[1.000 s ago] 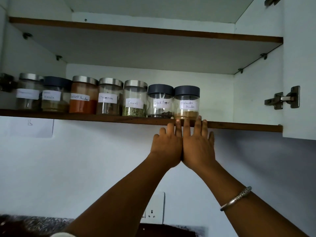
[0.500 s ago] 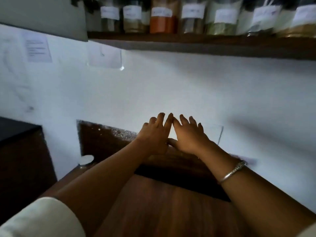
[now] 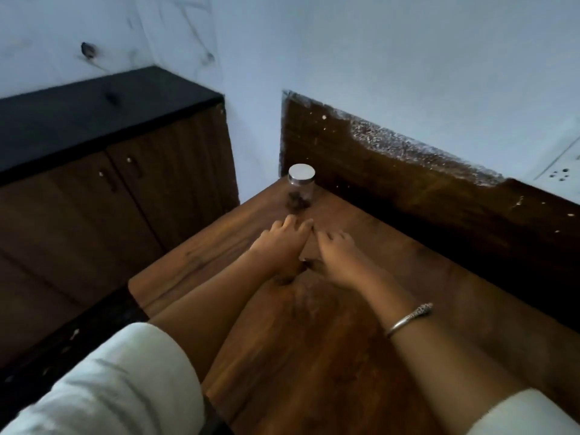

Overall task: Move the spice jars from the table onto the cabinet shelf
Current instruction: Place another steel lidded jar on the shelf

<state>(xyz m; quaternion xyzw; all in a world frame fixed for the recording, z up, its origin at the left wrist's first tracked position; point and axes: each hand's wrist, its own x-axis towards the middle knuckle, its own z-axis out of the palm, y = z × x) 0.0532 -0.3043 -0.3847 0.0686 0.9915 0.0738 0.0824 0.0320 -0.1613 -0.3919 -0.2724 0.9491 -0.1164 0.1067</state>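
One clear spice jar (image 3: 300, 191) with a silver lid and dark contents stands upright at the far left corner of the wooden table (image 3: 329, 356). My left hand (image 3: 282, 246) and my right hand (image 3: 337, 259) hover side by side over the table, a short way in front of the jar. Neither touches it. Both hands hold nothing and their fingers are loosely spread. The cabinet shelf is out of view.
A dark wooden backboard (image 3: 408, 189) rises along the table's far edge against the white wall. Left of the table stands a low cabinet (image 3: 94, 196) with a black top and wooden doors. A wall socket (image 3: 558, 174) sits at the far right.
My view has dropped from the shelf with its row of jars down to the table. Both hands came down from the shelf edge and now reach toward the single jar.
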